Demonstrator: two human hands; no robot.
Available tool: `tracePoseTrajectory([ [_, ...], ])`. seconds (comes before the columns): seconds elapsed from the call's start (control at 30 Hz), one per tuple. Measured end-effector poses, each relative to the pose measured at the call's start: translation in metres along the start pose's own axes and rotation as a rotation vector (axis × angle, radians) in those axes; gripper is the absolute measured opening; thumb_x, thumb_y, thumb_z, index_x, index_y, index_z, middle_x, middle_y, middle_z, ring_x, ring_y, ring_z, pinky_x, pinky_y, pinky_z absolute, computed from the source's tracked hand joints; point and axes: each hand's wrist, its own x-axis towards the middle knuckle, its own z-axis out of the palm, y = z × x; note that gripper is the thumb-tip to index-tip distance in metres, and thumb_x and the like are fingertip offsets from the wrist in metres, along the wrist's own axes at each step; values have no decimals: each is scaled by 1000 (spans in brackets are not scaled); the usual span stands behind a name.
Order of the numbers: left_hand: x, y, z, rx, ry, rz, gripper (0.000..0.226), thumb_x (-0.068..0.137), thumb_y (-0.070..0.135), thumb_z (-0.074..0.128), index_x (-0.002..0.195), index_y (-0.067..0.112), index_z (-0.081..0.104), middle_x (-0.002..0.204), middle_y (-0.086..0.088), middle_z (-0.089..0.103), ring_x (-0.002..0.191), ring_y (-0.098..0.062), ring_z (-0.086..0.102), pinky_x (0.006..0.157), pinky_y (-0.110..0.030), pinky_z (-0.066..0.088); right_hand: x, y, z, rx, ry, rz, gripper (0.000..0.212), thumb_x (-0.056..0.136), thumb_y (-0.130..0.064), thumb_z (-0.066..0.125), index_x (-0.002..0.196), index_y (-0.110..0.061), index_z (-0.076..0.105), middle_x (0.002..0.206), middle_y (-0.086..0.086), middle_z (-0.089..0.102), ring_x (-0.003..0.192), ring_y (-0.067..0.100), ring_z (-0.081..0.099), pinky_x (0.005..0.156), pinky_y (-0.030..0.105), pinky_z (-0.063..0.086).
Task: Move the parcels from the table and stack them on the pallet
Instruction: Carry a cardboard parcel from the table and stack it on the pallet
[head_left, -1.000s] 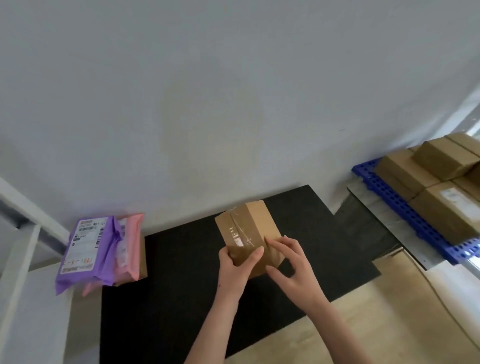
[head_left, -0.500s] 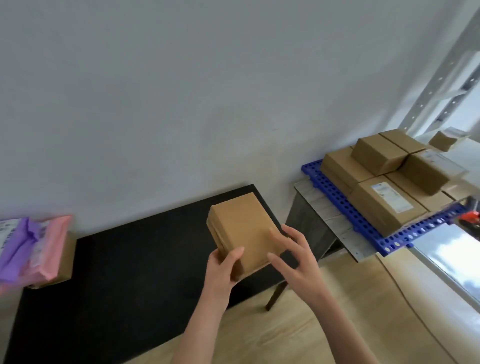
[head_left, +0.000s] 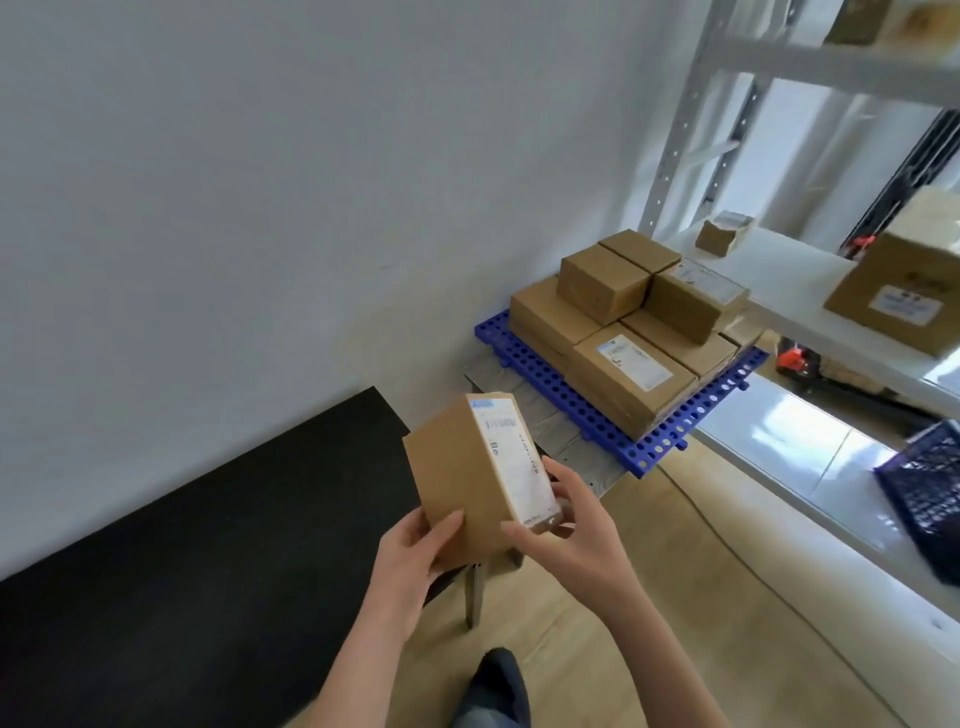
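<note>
I hold a small brown cardboard parcel (head_left: 462, 467) in the air past the right end of the black table (head_left: 208, 545). A white shipping label faces right on it. My left hand (head_left: 415, 540) grips its lower left corner and my right hand (head_left: 566, 525) cups its lower right side. The blue perforated pallet (head_left: 582, 415) lies further right on a low grey stand, with several brown boxes (head_left: 623, 332) stacked on it in two layers.
A white wall runs behind the table and pallet. White metal shelving (head_left: 810, 291) stands at the right with a large labelled box (head_left: 904, 280) and a small box on it. A dark blue crate (head_left: 930, 488) sits lower right. The floor is light wood.
The parcel has been lifted off the table, carried right toward the pallet and turned so its label shows. My view has swung right; the pink and purple mailers have left the frame.
</note>
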Motion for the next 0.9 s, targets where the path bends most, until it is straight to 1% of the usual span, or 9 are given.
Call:
tracePoseTrajectory([
  [0.07, 14, 1, 20, 13, 1, 0, 51, 70, 24, 72, 118, 12, 60, 110, -5, 70, 104, -22, 65, 89, -43, 54, 12, 2, -10, -63, 37, -48, 86, 62, -56, 75, 136, -41, 35, 122, -15, 45, 109, 2, 46, 88, 20, 46],
  [0.17, 40, 7, 45, 13, 1, 19, 52, 69, 29, 71, 117, 15, 60, 110, -3, 70, 101, -20, 67, 93, -43, 52, 34, -2, -27, -165, 30, -76, 88, 68, -52, 78, 140, -41, 28, 125, -18, 33, 110, -6, 38, 76, 5, 39],
  [0.23, 59, 12, 59, 23, 8, 39, 57, 67, 31, 72, 119, 15, 59, 112, -4, 69, 103, -22, 66, 95, -45, 50, 50, -5, -41, -206, 28, -71, 90, 68, -53, 78, 141, -40, 27, 126, -17, 30, 110, -5, 34, 73, 2, 36],
  [0.37, 91, 21, 84, 22, -7, 34, 74, 61, 36, 75, 129, 14, 54, 118, -4, 66, 109, -24, 63, 100, -48, 46, 79, -9, -68, -249, 47, -79, 97, 65, -53, 80, 143, -39, 25, 123, -17, 27, 112, -3, 32, 88, 9, 34],
  [0.5, 114, 25, 110, 11, -70, 19, 74, 64, 32, 72, 132, 12, 51, 120, -5, 65, 109, -24, 62, 100, -45, 46, 103, -6, -98, -235, 82, -80, 101, 64, -50, 82, 144, -39, 22, 124, -21, 32, 112, -10, 34, 90, 10, 39],
  [0.6, 126, 31, 130, 52, -105, 49, 86, 57, 41, 81, 133, 16, 50, 121, -1, 64, 112, -21, 60, 102, -45, 45, 119, 3, -119, -153, 124, -21, 105, 64, -42, 84, 149, -31, 23, 123, -21, 36, 113, -2, 41, 97, 25, 49],
  [0.67, 131, 33, 146, 78, -137, 72, 97, 44, 55, 86, 129, 23, 51, 121, 2, 65, 113, -19, 60, 103, -47, 43, 128, 9, -133, -97, 132, 3, 96, 68, -35, 84, 147, -30, 30, 120, -19, 40, 111, 3, 46, 89, 22, 53],
  [0.77, 139, 33, 174, 117, -169, 90, 85, 38, 52, 85, 114, 38, 50, 117, 2, 65, 110, -17, 61, 99, -43, 47, 140, 17, -154, -52, 120, -2, 77, 71, -26, 82, 137, -29, 43, 113, -19, 44, 105, 3, 52, 73, 11, 51],
  [0.9, 157, 28, 212, 115, -155, 96, 75, 43, 43, 83, 110, 42, 50, 115, 2, 66, 108, -17, 62, 94, -38, 50, 163, 32, -186, -9, 88, -13, 69, 73, -25, 80, 134, -29, 48, 114, -20, 49, 101, -3, 54, 74, 13, 52],
])
